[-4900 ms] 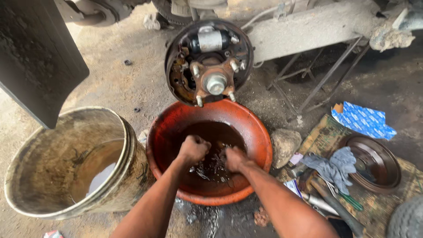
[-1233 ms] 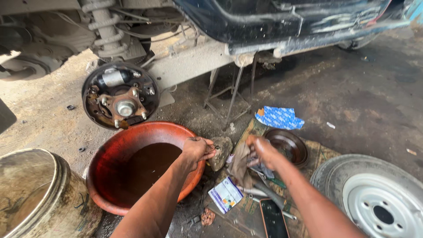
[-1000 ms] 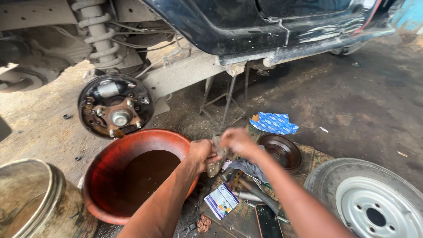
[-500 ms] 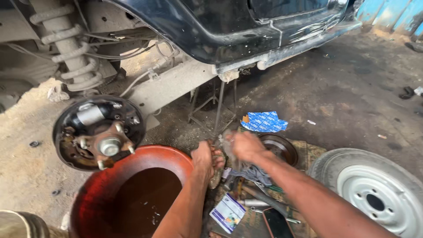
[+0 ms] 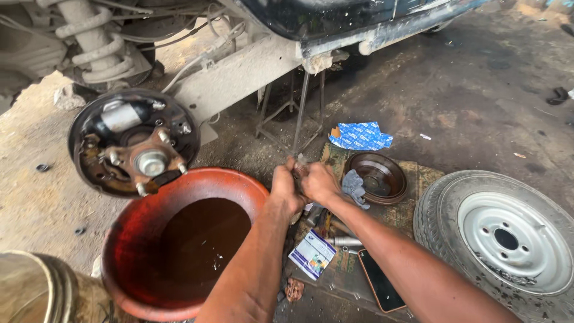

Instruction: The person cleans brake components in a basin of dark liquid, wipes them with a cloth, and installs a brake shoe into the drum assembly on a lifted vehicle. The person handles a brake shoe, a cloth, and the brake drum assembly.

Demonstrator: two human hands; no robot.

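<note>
Small, seemingly metal part (image 5: 299,169), hand-gripped

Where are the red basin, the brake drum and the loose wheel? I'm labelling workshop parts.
red basin (image 5: 128,239): head view, on its bare inner left wall.
brake drum (image 5: 382,173): head view, on its inner face.
loose wheel (image 5: 508,239): head view, on the white rim's hub.

Support surface is a stained, oily concrete floor (image 5: 478,90), with a worn mat (image 5: 418,179) laid on it at centre right. Directly on the floor: an orange basin (image 5: 128,251) of dark liquid, a metal bucket (image 5: 36,293) just left of it, a wheel (image 5: 508,239) lying flat, a blue printed wrapper (image 5: 360,136) and a metal stand (image 5: 293,119). On the mat: a rusty brake drum (image 5: 376,176) touching a grey rag (image 5: 354,186), a small box (image 5: 313,254) and a dark phone (image 5: 381,288).
</note>
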